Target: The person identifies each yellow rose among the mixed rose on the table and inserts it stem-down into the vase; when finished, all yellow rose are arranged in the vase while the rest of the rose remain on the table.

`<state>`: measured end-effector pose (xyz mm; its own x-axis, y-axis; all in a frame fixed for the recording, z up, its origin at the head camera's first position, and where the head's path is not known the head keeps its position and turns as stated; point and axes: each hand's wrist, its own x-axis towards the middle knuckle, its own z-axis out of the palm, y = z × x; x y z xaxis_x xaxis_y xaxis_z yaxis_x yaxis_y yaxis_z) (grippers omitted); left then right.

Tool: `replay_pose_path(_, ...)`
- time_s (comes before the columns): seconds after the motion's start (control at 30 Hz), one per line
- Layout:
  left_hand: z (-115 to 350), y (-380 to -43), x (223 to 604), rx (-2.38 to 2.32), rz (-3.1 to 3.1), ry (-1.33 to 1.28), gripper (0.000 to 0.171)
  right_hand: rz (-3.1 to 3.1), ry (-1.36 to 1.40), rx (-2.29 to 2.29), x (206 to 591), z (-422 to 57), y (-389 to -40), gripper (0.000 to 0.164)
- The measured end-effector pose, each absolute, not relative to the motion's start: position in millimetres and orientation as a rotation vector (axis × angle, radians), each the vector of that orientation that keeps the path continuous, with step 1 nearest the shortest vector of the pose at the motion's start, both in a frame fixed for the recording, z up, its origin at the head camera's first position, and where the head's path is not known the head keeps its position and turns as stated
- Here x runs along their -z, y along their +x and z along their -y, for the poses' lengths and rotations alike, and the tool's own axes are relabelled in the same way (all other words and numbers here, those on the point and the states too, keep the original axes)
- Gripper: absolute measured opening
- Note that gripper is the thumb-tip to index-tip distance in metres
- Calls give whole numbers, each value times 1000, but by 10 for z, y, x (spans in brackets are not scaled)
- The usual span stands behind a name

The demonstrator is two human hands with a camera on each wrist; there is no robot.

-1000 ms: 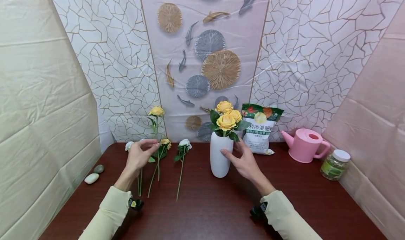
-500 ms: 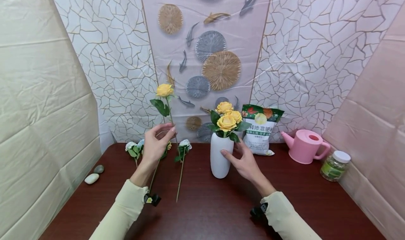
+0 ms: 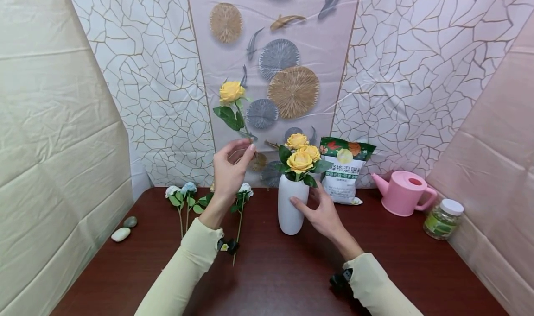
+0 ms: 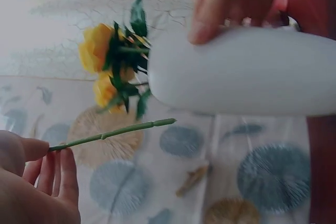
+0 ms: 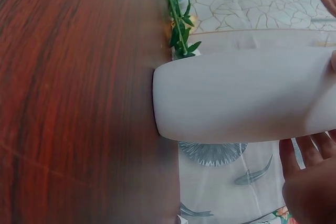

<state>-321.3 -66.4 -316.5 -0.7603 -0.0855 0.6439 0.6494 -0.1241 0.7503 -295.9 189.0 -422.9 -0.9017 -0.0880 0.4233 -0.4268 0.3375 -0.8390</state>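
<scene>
My left hand (image 3: 230, 170) pinches the stem of a yellow rose (image 3: 232, 92) between thumb and fingers, held up left of the vase. In the left wrist view the green stem (image 4: 121, 131) sticks out past the fingertips, its cut end near the vase mouth but apart from it. My right hand (image 3: 323, 212) grips the white vase (image 3: 290, 209) from its right side, thumb across the front. The vase stands upright on the table and bears several yellow roses (image 3: 300, 161) with dark green leaves. In the right wrist view the vase base (image 5: 173, 100) meets the tabletop.
White and pale blue roses (image 3: 189, 187) lie at the table's back left, beside another white rose (image 3: 245, 189). Two stones (image 3: 121, 234) sit at the left edge. Behind and right stand a fertilizer bag (image 3: 342, 172), a pink watering can (image 3: 402, 193) and a lidded jar (image 3: 443, 218).
My left hand has lifted the yellow rose from the table's back left and carried it up and right toward the vase. The right hand and the vase have stayed in place.
</scene>
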Motion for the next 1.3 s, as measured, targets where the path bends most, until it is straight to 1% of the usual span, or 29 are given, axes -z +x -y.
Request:
replay_pose_path(0.13, 530, -3224, 3033, 1969, 1556, -643, 29, 2304, 446, -1556, 4272, -1892, -2980, 72)
replay_pose_path(0.33, 358, -3236, 2905, 2018, 1440, -657, 26, 2305, 439, -1548, 4287, -1900, -2981, 73)
replay_pose_path(0.57, 202, -3070, 2833, 1948, 1516, -673, 25, 2300, 449, -1554, 4292, -1908, -2986, 74)
replay_pose_path(0.8, 135, -3035, 2943, 1853, 1667, -637, 24, 2276, 484, -1545, 4305, -1912, -3007, 70)
replay_pose_path(1.07, 62, -3265, 3241, 1693, 1824, -604, 24, 2261, 500, -1561, 4306, -1910, -3023, 72)
replay_pose_path(1.3, 66, -3309, 3301, 1634, 1863, -570, 25, 2279, 482, -1572, 4302, -1901, -3015, 73)
